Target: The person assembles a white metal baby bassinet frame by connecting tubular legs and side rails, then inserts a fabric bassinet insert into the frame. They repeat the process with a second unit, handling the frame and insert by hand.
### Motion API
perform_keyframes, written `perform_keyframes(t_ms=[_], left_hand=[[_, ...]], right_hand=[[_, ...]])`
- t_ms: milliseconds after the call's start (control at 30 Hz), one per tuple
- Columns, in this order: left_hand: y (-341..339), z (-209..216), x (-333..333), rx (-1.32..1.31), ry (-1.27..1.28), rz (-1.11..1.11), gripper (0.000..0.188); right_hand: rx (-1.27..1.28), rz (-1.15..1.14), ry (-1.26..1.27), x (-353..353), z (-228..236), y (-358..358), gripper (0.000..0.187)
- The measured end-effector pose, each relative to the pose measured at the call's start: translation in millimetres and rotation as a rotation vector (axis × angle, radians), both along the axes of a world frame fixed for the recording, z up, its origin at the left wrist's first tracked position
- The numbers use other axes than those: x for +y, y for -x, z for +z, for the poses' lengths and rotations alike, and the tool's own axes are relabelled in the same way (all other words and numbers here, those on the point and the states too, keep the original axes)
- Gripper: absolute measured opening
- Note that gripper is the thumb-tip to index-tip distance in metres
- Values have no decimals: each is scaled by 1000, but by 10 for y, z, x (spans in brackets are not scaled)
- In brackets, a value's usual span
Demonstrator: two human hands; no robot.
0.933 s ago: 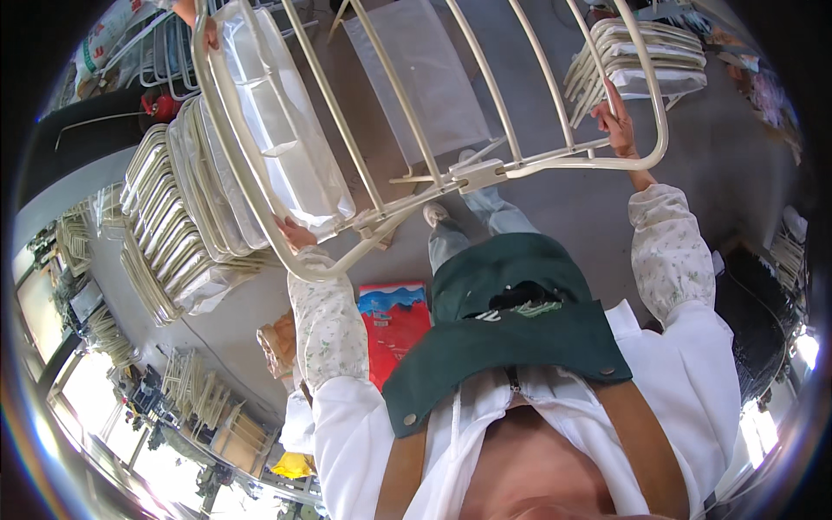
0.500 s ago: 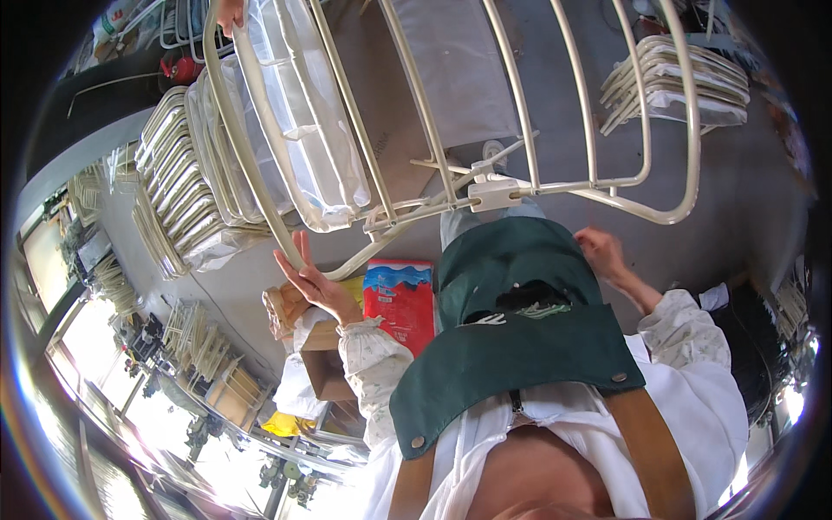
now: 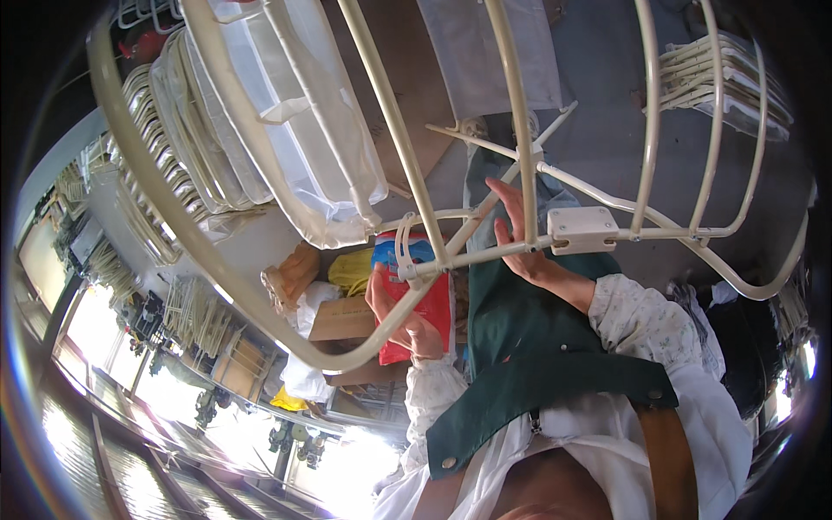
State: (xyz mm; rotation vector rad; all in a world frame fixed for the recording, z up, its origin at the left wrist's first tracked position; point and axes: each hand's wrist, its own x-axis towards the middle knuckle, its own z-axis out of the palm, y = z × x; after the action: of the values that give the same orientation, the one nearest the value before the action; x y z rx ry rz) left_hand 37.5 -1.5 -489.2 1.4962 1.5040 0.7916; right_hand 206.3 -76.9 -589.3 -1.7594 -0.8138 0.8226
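Observation:
A cream tubular metal frame (image 3: pixel 485 259) with several parallel bars stretches across the upper view, above my apron. White plastic hinge blocks (image 3: pixel 582 228) sit along its lower rail. My left hand (image 3: pixel 400 322) is at the curved lower-left tube, its fingers straight and apart on one side and its thumb on the other; part of it is hidden by the tube. My right hand (image 3: pixel 530 253) reaches behind the lower rail near a hinge block. Its fingers are stretched out and spread around a bar, and the rail crosses in front of the palm.
A translucent wrapped frame (image 3: pixel 299 121) stands behind the bars, with a stack of similar frames (image 3: pixel 221 130) to its left. More frames (image 3: pixel 719 82) are piled at far right. A red and blue bag (image 3: pixel 433 312) and an open cardboard box (image 3: pixel 340 319) lie beside my left arm.
The metal frame has come closer and spread wider across the view. My right hand has moved from my side up to the lower rail. My left hand has shifted right along the tube.

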Motion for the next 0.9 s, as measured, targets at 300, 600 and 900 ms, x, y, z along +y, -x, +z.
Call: perform_keyframes(t_ms=[300, 600, 900], left_hand=[[39, 55, 128, 112, 89, -176, 56], [-47, 69, 89, -24, 107, -76, 43], [-262, 146, -261, -401, 513, 408, 45]], right_hand=[[98, -28, -9, 55, 37, 137, 53], [1301, -2, -145, 399, 683, 292, 76], [1894, -274, -157, 110, 881, -63, 83]])
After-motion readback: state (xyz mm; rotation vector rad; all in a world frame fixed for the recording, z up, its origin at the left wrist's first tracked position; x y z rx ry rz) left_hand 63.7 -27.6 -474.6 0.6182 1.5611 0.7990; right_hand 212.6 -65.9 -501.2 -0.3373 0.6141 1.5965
